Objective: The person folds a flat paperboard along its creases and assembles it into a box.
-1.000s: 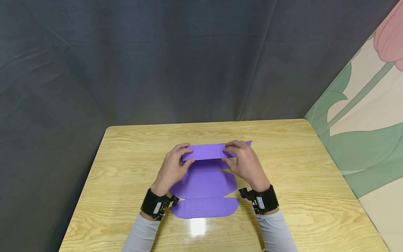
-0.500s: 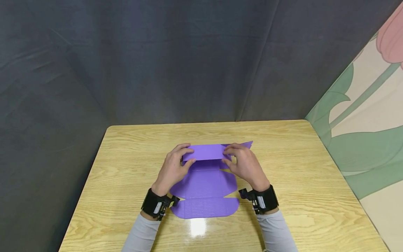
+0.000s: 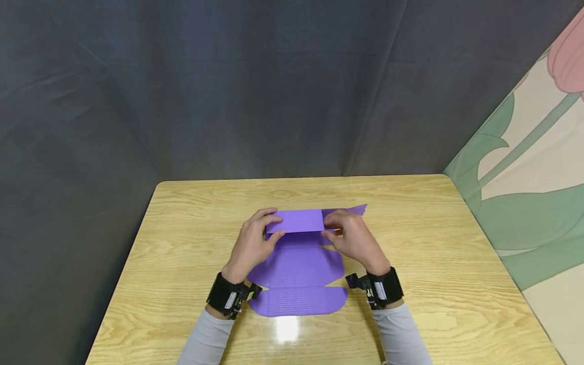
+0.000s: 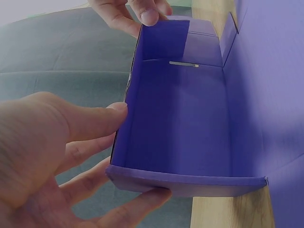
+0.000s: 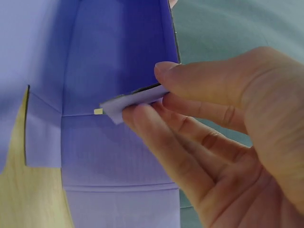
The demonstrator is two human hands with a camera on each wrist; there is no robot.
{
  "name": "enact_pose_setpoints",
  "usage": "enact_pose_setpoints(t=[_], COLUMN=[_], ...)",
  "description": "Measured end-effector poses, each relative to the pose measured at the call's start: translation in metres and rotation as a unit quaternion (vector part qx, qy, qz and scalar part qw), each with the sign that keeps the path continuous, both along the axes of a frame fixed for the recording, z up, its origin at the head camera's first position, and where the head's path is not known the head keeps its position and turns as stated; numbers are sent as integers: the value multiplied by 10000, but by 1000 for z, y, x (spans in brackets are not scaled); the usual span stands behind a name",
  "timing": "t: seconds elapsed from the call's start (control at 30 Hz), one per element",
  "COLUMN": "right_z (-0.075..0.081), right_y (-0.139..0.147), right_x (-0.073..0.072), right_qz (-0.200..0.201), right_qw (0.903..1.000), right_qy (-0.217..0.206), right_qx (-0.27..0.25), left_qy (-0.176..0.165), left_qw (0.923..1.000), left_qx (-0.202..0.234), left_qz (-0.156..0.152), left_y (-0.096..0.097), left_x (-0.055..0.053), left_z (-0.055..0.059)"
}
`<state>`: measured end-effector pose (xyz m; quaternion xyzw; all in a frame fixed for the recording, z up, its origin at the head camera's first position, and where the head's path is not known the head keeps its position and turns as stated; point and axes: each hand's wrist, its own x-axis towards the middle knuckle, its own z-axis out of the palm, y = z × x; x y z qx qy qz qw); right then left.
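Observation:
A purple cardboard box (image 3: 296, 266), partly folded, lies on the table with its far part raised into a trough and its near panels flat. At the raised part's left end, my left hand (image 3: 250, 243) holds the corner. In the left wrist view its thumb lies on the wall's edge and its fingers are outside the end wall (image 4: 185, 183). My right hand (image 3: 358, 241) is at the other end, where thumb and fingers pinch a small flap (image 5: 135, 99) bent inward. A narrow slot (image 4: 184, 64) shows in the box floor by that end.
The box stands on a light wood-grain table (image 3: 182, 218). A dark curtain (image 3: 274, 101) hangs behind the table, and a flower-patterned cloth (image 3: 543, 203) is on the right. An unfolded purple end panel (image 5: 121, 206) extends past the right end.
My right fingers have curled inward, bending the raised wall's right-end flap in, so the wall's right corner now shows. My left hand keeps its hold almost unmoved.

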<state>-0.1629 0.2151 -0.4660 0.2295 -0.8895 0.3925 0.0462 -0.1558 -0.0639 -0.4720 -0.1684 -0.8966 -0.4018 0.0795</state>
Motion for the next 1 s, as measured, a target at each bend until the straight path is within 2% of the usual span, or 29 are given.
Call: enact_pose_setpoints(t=[0.3,0.8,1.0], right_z=[-6,-6,-11], right_y=[-1,-2,-4], right_x=[-3,-2,-3], right_qz=[-10,-75,-245], right_qw=[9989,9984,9949], right_qy=[-291,-475,-787], right_qx=[-380,-282,-582], left_qy=[-9,-164,-155], left_qw=[10000,9998,9999], left_qx=[-31,-4,42], left_qz=[62,87,-14], left_y=[0,0,-1], left_x=[-1,1,0], left_z=[2,3,3])
